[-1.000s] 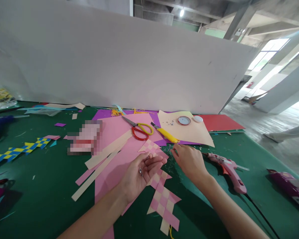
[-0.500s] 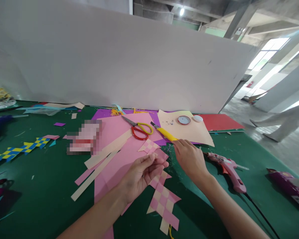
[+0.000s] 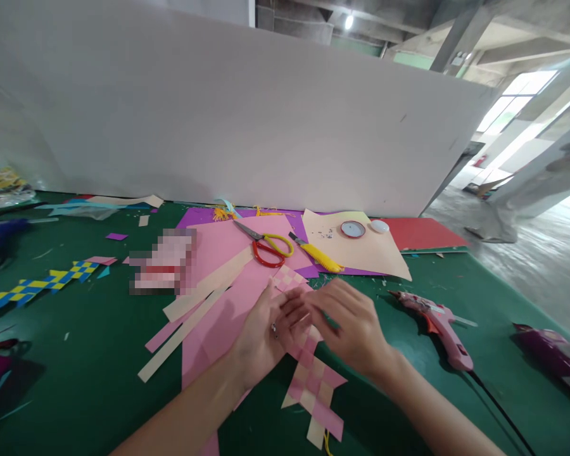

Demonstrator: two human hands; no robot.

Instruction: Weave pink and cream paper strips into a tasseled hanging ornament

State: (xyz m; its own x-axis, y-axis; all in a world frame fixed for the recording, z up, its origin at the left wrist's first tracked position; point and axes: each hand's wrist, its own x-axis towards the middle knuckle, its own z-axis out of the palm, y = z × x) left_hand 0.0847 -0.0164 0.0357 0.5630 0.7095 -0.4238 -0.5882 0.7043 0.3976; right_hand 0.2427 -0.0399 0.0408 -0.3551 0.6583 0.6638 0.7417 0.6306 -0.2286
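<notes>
My left hand (image 3: 266,332) is turned palm up and cupped, with a few small shiny bits (image 3: 274,329) lying in the palm. Right beside its fingertips is my right hand (image 3: 349,320), its fingers bent together in a pinch and slightly blurred; whatever they hold is too small to make out. Under both hands runs a woven pink and cream paper strip (image 3: 316,380) with pointed edges, partly covered by them. Similar small bits (image 3: 327,233) lie scattered on a cream sheet (image 3: 384,254). A yellow-handled tool with a dark tip (image 3: 317,253) rests beyond my right hand.
Scissors (image 3: 270,248) with red and yellow handles lie on pink paper (image 3: 213,342). A pink glue gun (image 3: 439,326) is at the right, with a purple one (image 3: 553,358) farther out. A round tin (image 3: 352,229), paper strips (image 3: 185,335) and a blue-yellow woven strip (image 3: 42,285) are on the green table.
My right hand has left the yellow-handled tool and come toward me to my left hand's fingertips. My left palm has opened, showing the small bits. The person walking at the right is gone from view.
</notes>
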